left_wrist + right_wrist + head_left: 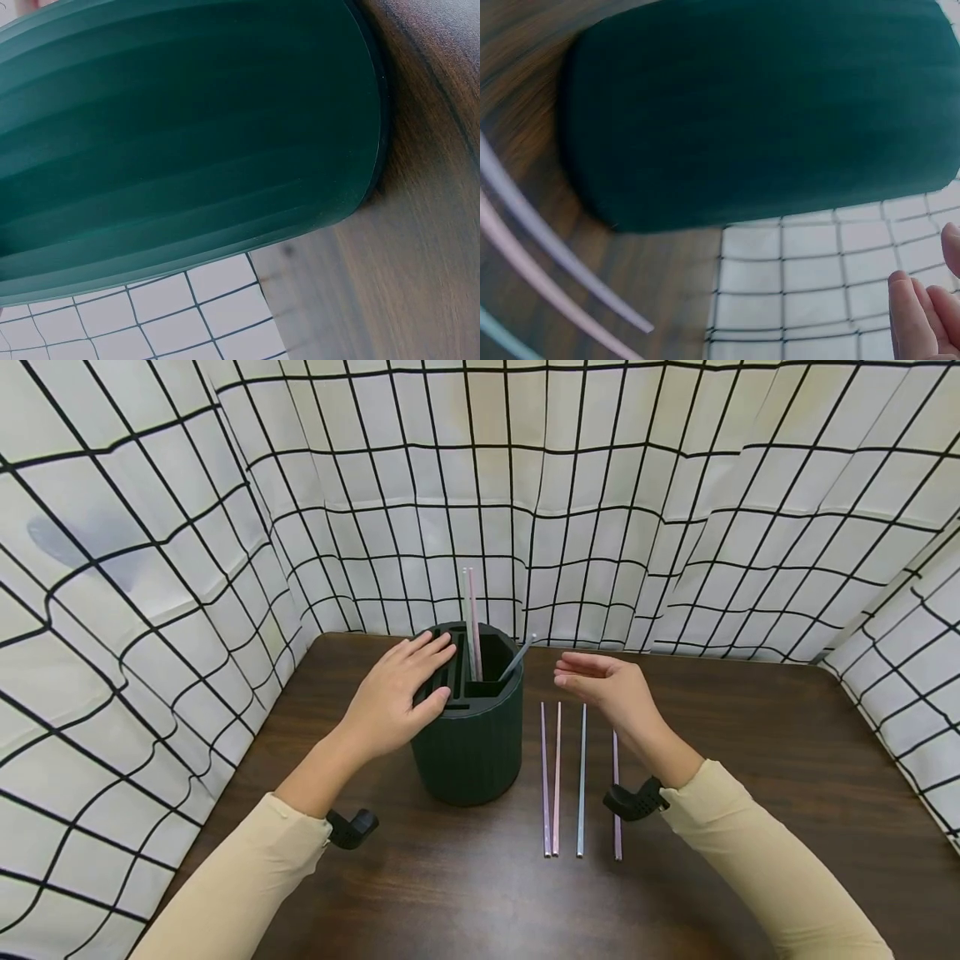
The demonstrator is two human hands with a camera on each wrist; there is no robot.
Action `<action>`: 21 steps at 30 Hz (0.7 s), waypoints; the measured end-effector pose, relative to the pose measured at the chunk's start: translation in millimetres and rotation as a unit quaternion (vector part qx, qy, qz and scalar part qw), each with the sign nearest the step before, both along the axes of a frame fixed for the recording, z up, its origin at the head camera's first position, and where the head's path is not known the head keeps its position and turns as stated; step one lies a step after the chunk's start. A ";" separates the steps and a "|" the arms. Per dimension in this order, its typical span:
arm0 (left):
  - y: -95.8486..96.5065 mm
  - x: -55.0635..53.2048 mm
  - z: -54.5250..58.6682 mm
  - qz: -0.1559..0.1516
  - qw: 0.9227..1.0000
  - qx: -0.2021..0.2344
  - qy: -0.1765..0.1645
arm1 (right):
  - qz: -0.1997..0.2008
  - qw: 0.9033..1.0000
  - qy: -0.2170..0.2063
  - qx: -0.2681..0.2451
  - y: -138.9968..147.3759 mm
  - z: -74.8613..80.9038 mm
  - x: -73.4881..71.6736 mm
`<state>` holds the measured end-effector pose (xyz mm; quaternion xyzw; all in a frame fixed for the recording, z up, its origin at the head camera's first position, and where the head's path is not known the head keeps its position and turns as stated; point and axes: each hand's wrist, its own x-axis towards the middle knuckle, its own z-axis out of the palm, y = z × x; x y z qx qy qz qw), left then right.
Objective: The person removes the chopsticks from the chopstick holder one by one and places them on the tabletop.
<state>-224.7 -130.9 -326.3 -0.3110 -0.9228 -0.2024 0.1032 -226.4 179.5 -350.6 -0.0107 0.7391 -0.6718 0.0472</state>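
A dark green ribbed utensil holder stands upright on the table, its top divided into narrow slots and a wider compartment. My left hand rests on its slotted top with the fingers extended. In the wider compartment, a pink chopstick and a pale one stand nearly upright, while a blue-grey chopstick leans over the right rim. To the holder's right, my right hand hovers with fingers extended, holding nothing. Below it lie a purple chopstick, a pink chopstick, a blue chopstick and another purple chopstick, partly hidden.
The brown wooden table is bordered at the back and sides by white curtains with a black grid. Each wrist wears a black camera, such as the right wrist camera.
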 end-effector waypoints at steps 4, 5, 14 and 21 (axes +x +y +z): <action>-0.2 0.1 0.4 0.000 1.000 -0.001 -0.003 | 0.020 0.998 0.065 0.019 -11.7 12.8 -0.3; -0.3 0.1 0.5 0.000 1.000 0.000 -0.003 | 0.025 0.996 0.085 0.029 -14.7 15.5 -0.3; -1.2 -1.1 -0.5 -0.002 1.000 0.004 0.002 | 0.031 0.979 0.193 0.054 -40.0 30.3 -4.3; -1.6 -0.6 0.0 -0.003 1.000 0.002 0.001 | 0.047 0.975 0.215 0.032 -53.6 33.7 -9.9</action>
